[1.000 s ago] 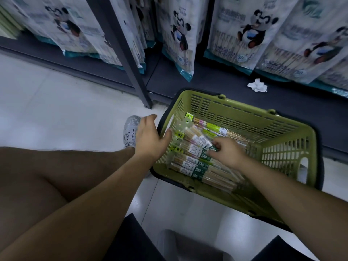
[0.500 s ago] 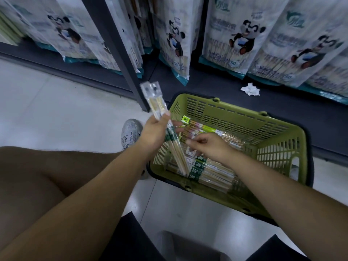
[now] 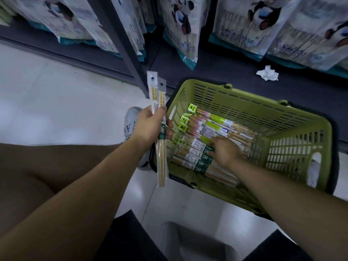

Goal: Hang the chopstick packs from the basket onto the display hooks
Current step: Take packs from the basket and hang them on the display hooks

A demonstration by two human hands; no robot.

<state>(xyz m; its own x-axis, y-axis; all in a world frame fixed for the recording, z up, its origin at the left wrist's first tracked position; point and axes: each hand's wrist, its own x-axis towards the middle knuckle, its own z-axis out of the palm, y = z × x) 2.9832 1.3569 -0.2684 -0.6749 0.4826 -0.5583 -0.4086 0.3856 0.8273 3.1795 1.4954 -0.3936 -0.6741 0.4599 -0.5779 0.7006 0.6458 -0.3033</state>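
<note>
The person's left hand (image 3: 148,127) is gripping two chopstick packs (image 3: 161,162) together, thumb and fingers curling round them at their green label bands. The packs are standing nearly upright, their clear hang tabs with punched holes rising above the hand and their lower ends hanging below the wrist. Just to the right of this hand, a green basket (image 3: 263,117) is sitting on the pale floor (image 3: 56,102), its near left corner lying right behind the held packs. The right hand (image 3: 225,150) is reaching down inside the basket, its bent fingers pressing onto the chopstick packs in the basket (image 3: 190,158), which are lying flat in a row with their green bands beside the fingertips; whether the fingers are pinching a pack or only touching it cannot be told. More packs with bright green header cards (image 3: 183,127) are lying beyond the right hand, between the two hands. A grey shoe (image 3: 131,119) is showing just behind the left hand. Beyond both hands, panda-printed bags (image 3: 180,29) are hanging over a dark shelf base (image 3: 226,72), with a dark upright post (image 3: 124,44) above the left hand and a crumpled white tissue (image 3: 267,73) lying well beyond the right hand.
</note>
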